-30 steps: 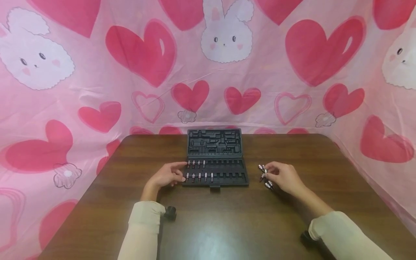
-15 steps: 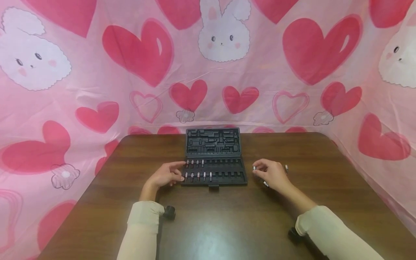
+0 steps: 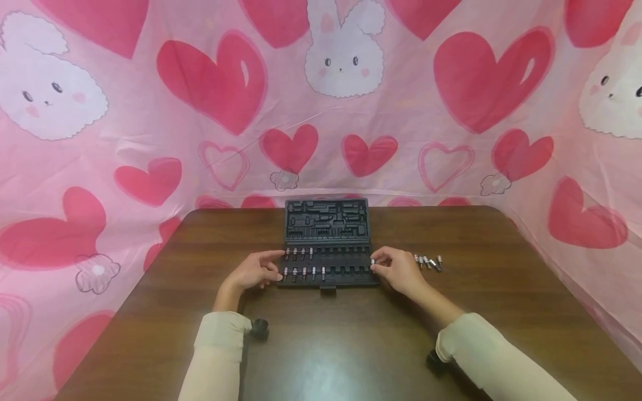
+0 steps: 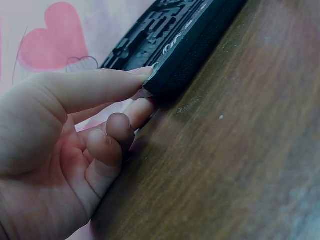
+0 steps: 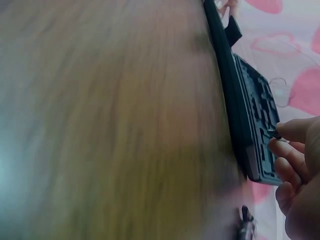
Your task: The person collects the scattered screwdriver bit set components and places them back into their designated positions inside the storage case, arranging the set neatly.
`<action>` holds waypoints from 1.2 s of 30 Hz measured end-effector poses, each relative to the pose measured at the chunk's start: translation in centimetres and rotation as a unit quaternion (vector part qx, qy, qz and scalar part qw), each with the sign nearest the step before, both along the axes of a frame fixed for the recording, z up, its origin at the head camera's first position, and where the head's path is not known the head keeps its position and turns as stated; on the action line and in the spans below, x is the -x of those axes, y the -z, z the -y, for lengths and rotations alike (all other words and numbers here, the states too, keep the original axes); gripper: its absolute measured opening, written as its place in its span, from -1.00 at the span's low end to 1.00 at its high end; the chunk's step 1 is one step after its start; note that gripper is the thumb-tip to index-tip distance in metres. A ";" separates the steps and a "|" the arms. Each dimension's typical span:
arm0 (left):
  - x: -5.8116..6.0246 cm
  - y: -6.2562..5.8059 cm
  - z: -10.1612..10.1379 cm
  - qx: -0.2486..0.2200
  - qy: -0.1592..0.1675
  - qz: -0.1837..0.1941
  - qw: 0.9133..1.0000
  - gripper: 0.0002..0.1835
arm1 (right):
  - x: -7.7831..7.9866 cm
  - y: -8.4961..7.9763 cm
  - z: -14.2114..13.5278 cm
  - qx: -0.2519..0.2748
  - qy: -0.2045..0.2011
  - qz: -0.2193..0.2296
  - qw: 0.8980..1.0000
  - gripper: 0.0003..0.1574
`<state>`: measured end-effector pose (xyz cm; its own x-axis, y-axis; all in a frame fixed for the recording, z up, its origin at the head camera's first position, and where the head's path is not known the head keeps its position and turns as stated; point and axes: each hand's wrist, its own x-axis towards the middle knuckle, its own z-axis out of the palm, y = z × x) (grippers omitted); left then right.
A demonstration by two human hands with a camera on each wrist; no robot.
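A black plastic case [image 3: 327, 242] stands open on the table, its lid raised at the back. Chrome bit sockets [image 3: 304, 273] stand in two rows in its left half, while slots farther right are bare. My left hand [image 3: 252, 270] touches the case's left edge with extended thumb and index finger; the other fingers bend loosely. In the left wrist view the thumb [image 4: 107, 87] lies at the case's corner. My right hand [image 3: 403, 271] pinches a small bit socket [image 3: 373, 262] between thumb and fingertips at the case's right edge. Its dark tip shows in the right wrist view.
Several loose bit sockets [image 3: 426, 261] lie on the wooden table [image 3: 321, 345] just right of my right hand. A latch [image 3: 328, 290] juts from the case's front. A pink cloth [image 3: 331, 120] with hearts and rabbits hangs behind and beside the table.
My right hand has picked up one bit socket from the loose group and carried it left to the case's right edge. My left hand stays at the case's left side.
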<state>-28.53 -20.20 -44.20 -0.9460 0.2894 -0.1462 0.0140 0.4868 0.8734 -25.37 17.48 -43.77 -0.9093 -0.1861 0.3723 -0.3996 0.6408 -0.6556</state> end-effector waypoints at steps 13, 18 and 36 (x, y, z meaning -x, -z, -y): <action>-0.1 0.2 0.0 -0.008 0.012 -0.005 1.000 -0.32 | 0.4 0.8 2.4 0.002 0.020 0.038 0.999 -0.83; -0.2 0.2 -0.1 -0.011 0.013 -0.007 1.000 -0.31 | 0.7 0.8 3.4 0.002 0.014 0.039 0.999 -0.83; 0.2 0.0 0.2 0.000 0.009 0.000 1.000 -0.32 | 1.5 0.6 7.4 0.011 0.033 0.053 0.998 -0.83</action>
<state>-28.74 -20.43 -44.20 -0.9405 0.3066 -0.1464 0.0228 0.4868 0.8732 -26.89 10.07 -44.40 -0.9540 -0.1180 0.2756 -0.2842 0.6489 -0.7058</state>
